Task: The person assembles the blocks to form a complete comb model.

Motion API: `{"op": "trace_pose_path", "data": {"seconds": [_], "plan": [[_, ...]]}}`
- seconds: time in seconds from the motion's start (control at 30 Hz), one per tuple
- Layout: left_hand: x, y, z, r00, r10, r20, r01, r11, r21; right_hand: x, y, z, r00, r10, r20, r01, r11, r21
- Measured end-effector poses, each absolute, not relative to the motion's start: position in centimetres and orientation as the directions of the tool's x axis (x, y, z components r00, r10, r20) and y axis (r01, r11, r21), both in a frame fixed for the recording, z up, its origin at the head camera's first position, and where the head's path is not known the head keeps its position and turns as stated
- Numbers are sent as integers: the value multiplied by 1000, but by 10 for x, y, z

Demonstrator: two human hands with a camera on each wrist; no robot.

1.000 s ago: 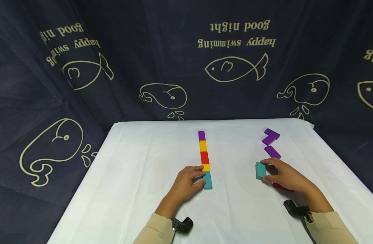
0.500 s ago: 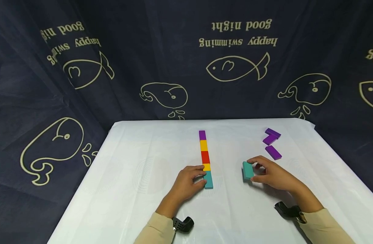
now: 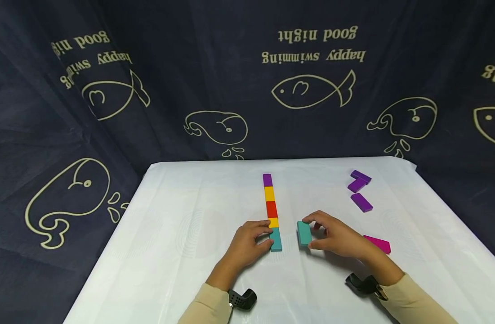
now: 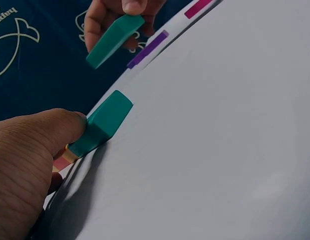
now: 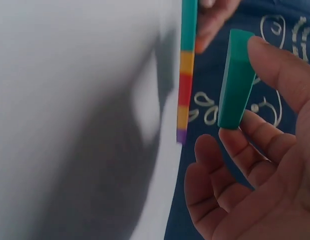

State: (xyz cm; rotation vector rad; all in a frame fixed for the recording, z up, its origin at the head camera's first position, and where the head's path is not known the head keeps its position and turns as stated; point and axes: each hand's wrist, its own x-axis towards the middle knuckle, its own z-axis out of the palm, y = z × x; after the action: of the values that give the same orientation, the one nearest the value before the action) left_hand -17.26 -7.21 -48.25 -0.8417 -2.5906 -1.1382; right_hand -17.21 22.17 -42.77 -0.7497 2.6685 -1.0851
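A straight row of blocks runs away from me on the white table: a teal block nearest, then a yellow block, a red block, another yellow block and a purple block. My left hand rests against the row's left side, thumb touching the near teal block and a fingertip at the yellow one. To the right of the row, my right hand pinches a second teal block between thumb and fingers. The right wrist view shows this block held apart from the row.
A magenta block lies right of my right hand, partly behind the forearm. Farther back lie a purple block and two more purple pieces touching each other. A dark printed cloth hangs behind the table.
My right hand has carried the second teal block leftward, close to the row. The magenta block, largely covered by the hand before, now shows. My left hand has stayed at the row.
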Motion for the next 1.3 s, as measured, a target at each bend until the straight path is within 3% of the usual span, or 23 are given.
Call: {"op": "trace_pose_path", "data": {"seconds": [0.5, 0.73, 1.3], "plan": [[-174, -73, -483, -837, 418, 353, 543, 556, 630, -163, 187, -434, -801, -598, 26, -464, 593, -658], [-174, -73, -485, -816, 430, 387, 577, 553, 602, -151, 174, -433, -760, -650, -17, -481, 578, -659], [-172, -72, -482, -816, 424, 394, 577, 538, 615, -144, 169, -435, -706, -706, -54, -520, 569, -637]]}}
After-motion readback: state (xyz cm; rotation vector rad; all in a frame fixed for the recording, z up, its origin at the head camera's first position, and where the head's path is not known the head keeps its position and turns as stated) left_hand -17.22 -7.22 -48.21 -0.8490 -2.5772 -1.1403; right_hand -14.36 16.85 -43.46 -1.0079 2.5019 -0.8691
